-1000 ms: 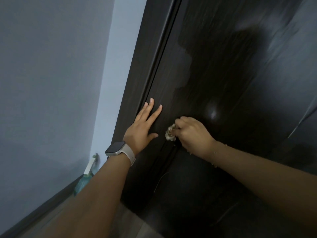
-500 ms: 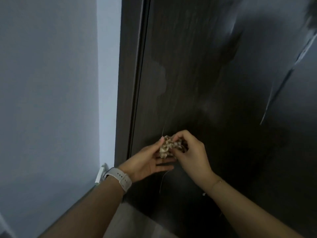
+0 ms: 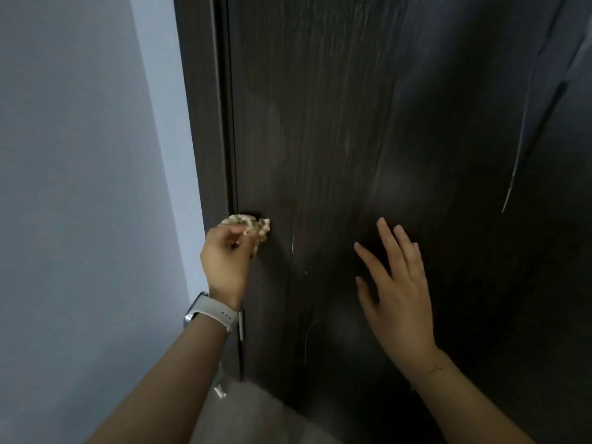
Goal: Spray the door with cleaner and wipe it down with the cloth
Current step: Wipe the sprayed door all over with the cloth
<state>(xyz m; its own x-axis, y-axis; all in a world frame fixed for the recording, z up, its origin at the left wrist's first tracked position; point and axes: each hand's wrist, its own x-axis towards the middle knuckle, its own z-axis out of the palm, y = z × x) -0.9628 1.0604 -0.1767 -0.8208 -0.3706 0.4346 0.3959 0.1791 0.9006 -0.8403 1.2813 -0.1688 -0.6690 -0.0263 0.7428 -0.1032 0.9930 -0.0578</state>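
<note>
Door [image 3: 336, 139]: dark wood-grain finish, semi-gloss, streaky sheen toward 12 o'clock. Cloth [image 3: 253, 224]: crumpled patterned fabric, matt, beige-green. Watch strap [image 3: 213, 310] at 7 o'clock: smooth pale rubbery plastic. Wall [image 3: 80, 155]: matt grey-blue paint.

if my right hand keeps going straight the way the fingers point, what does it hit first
Probably only the door. The right hand has straight fingers pointing up along the dark panel, with nothing else in that line; whether they touch it is unclear. The cloth sits off in the left hand.

My two bare arms

I wear a white watch [image 3: 213, 312] on my left wrist and a thin gold bracelet [image 3: 433, 369] on my right. No sleeves show.
</note>
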